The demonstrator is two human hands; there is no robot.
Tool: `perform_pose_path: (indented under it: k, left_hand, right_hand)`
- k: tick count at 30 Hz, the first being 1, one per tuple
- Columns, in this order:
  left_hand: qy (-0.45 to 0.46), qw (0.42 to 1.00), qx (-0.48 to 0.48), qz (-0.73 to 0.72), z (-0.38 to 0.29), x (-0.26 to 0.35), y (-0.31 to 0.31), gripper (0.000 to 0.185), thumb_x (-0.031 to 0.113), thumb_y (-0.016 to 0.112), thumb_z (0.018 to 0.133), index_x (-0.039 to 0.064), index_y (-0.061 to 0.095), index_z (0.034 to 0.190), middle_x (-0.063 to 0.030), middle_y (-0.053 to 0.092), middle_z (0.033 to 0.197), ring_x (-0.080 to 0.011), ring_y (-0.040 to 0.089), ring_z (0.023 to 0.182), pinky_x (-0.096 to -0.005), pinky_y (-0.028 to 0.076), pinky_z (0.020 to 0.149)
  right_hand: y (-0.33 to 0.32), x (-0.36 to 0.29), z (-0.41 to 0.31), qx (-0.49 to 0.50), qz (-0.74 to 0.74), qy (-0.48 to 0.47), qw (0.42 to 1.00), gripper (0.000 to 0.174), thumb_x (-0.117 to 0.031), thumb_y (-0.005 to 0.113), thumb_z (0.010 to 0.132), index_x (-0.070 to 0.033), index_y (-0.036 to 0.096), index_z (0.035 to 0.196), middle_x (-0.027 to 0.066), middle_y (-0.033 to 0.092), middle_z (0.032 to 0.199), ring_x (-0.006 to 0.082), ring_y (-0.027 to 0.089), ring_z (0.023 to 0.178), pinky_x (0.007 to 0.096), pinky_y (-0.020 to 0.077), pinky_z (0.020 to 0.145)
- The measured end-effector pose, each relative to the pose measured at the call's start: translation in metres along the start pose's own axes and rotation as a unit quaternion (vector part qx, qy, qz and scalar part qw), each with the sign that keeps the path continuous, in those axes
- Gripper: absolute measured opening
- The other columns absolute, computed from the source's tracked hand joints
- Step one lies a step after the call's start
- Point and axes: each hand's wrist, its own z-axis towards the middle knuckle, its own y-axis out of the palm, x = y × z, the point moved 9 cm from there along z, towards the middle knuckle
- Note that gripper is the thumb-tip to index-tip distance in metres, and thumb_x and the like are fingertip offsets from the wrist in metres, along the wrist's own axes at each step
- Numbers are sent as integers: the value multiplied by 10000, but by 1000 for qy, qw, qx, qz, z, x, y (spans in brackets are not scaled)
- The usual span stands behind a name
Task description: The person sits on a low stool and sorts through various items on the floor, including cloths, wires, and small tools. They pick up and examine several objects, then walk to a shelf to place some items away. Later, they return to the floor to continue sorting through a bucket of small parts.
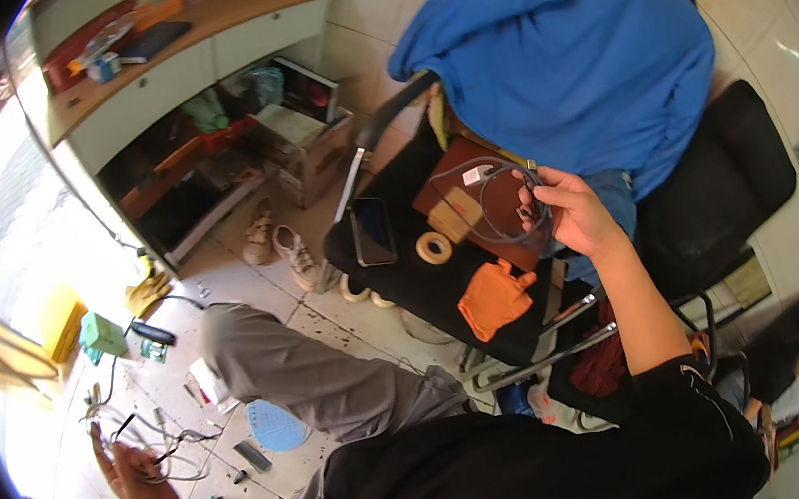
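Note:
My right hand (567, 203) holds a coiled dark grey cable (492, 227) above the black chair seat (412, 289). A white plug (477, 175) shows at the coil's upper left, and a metal connector stands out by my fingertips. Down at the left, my left hand (135, 473) is raised over the tiled floor with its fingers around a tangle of thin grey cables (190, 462). Black cable ends stick out beside those fingers; the exact grip is partly hidden. Under the coil lie a brown flat box (452, 161) and a small cardboard box (456, 214).
The seat also bears a smartphone (372, 230), a tape roll (434, 247) and an orange glove (497, 299). A blue jacket (568, 42) drapes the chair. Shoes (295, 255) stand near the wooden-topped desk (194, 39). A blue disc (277, 425) lies floorward; another person (780, 360) is at right.

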Motion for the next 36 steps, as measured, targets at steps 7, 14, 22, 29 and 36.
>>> perform_pose_path:
  k: [7,14,22,29,36]
  left_hand:
    - [-81,988,-125,28,-115,30,107,665,87,589,939,28,299,1534,-130,682,960,-111,580,624,-224,501,573]
    - [-200,978,-45,-46,-120,-8,64,562,167,557,1011,44,319,1506,-156,674,1212,-137,690,856,-211,489,531]
    - [-194,964,147,-111,-128,-22,-60,495,124,640,940,59,426,1382,-118,717,1026,-183,720,843,-224,443,510]
    - [-186,942,253,-115,-132,-26,-165,447,117,604,924,80,449,1342,-53,663,860,-167,624,592,-267,435,531]
    - [-261,897,204,-293,-155,-70,-166,357,358,514,1035,101,543,1282,-55,672,899,-149,593,586,-254,440,523]
  right_hand:
    - [230,51,-3,-313,93,31,945,448,-102,637,935,23,541,1354,110,663,1032,220,654,968,347,558,777]
    - [427,203,-78,-502,-24,165,848,348,-120,571,1013,40,594,1321,70,684,1121,117,635,1011,273,517,911]
    - [481,310,-94,-453,96,365,807,227,-71,512,1015,19,626,1190,101,678,1020,242,663,1014,415,521,936]
    - [533,351,-111,-448,72,423,784,245,-74,520,1012,9,572,1237,97,669,992,292,661,1058,443,531,942]
    - [598,388,-169,-556,-53,370,742,239,-53,516,1001,42,606,1201,113,687,977,233,677,920,373,558,839]
